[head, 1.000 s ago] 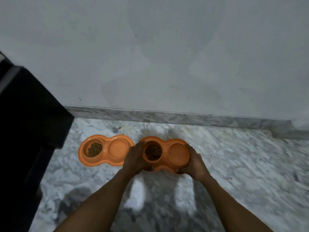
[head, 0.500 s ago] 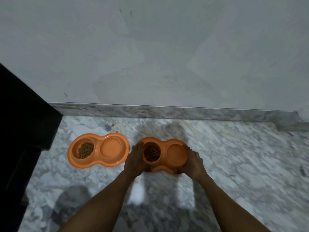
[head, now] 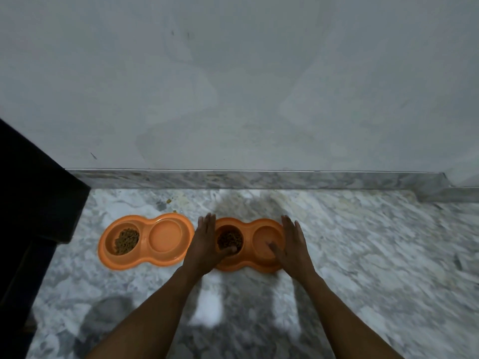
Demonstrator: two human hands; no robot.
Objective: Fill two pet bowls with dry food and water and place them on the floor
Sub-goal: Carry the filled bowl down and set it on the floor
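Two orange double bowls are set side by side on the marble floor (head: 363, 255) near the wall. The right bowl (head: 248, 224) is flanked by the left hand (head: 204, 244) and right hand (head: 293, 247), fingers spread, thumbs over the rim. Kibble (head: 229, 238) is seen in its left cup. The left bowl (head: 146, 242) is untouched.

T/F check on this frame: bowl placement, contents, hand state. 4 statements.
1. Both orange double bowls sit on the marble floor. True.
2. The left bowl holds kibble in its right well. False: the kibble is in its left well.
3. The left hand and right hand flank the right bowl, fingers extended. True.
4. The bowls are stacked. False: they lie side by side.
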